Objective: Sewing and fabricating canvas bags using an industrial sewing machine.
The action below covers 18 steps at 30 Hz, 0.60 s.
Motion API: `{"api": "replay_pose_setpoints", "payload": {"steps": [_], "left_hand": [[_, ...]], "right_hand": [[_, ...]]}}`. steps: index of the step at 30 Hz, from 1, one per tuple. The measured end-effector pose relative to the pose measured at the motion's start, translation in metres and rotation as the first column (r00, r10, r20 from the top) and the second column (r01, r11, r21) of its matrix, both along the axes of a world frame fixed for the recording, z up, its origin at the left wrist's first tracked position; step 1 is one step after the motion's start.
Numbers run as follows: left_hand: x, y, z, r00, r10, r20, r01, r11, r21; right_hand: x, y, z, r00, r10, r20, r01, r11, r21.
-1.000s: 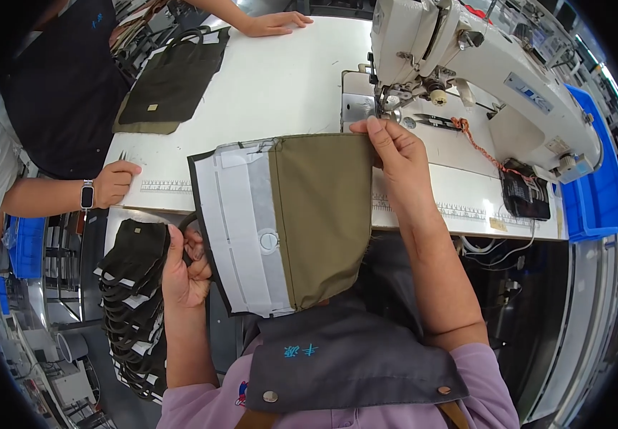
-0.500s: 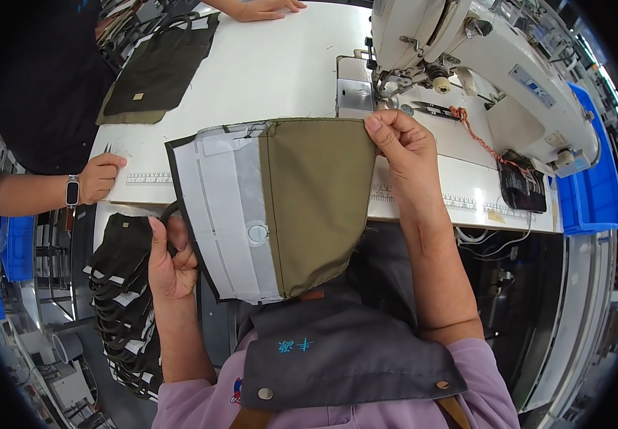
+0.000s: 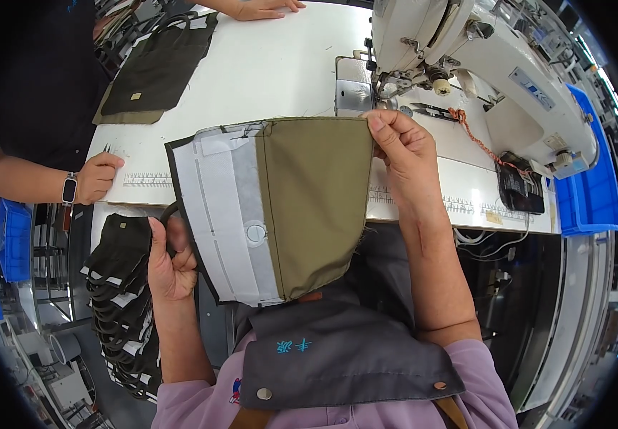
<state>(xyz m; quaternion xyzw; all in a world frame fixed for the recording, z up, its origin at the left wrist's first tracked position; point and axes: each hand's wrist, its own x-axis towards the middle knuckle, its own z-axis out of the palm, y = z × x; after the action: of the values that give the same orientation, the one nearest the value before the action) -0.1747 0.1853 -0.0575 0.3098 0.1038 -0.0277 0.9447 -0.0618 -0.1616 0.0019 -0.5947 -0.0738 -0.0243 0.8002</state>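
fabric piece (image 3: 280,207) held by both edges above the table (image 3: 273,71).

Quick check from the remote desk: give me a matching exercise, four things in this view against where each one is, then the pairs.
Things:
1. olive fabric panel
2. sewing machine
3. blue bin
4. stack of dark pieces

Places:
A. far right, beside the table
B. low on the left, below the table edge
C. held up between left hand and right hand
D. on the table, upper right

Pairs: 1-C, 2-D, 3-A, 4-B
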Motion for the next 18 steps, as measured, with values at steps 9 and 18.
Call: {"api": "replay_pose_setpoints", "payload": {"steps": [9, 18], "left_hand": [[-0.0007, 0.0021, -0.0032, 1.0, 0.0, -0.003, 0.0, 1.0, -0.006], [-0.0009, -0.0034, -0.0016, 1.0, 0.002, -0.008, -0.002, 1.0, 0.006]], "right_hand": [[0.0011, -0.0026, -0.0025, 0.999, 0.05, -0.008, -0.05, 0.999, 0.021], [-0.0004, -0.0052, 0.0008, 0.999, 0.052, -0.001, -0.052, 0.998, 0.034]]}}
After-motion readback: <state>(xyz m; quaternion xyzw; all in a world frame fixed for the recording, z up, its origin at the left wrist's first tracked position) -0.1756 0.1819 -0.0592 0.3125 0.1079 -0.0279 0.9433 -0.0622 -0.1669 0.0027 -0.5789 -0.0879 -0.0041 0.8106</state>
